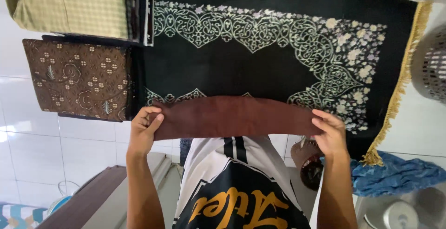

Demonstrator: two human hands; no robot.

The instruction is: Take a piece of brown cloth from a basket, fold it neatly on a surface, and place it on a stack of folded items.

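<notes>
The rug (260,66) is the reference: black with a pale floral border, spread flat on the white tiled floor (28,136), a gold fringe (399,94) down its right edge. It serves as the clean working surface.

Off the rug's left edge lie two folded pieces, set aside clear of the working area: a green checked cloth (69,3) at its far left corner, and a brown patterned cloth (79,80) just nearer.

Across the rug's near edge the brown cloth (232,116) is stretched as a long, narrow, folded band, held level and taut so its edges stay aligned.

Left hand (144,131) pinches the band's left end, fingers closed over it, thumb on top. Right hand (331,133) grips the right end likewise, fingers curled shut on the fabric.

Beyond the rug's near right corner lie a crumpled blue cloth (395,175) and, beside the fringe, a grey basket (432,66).
</notes>
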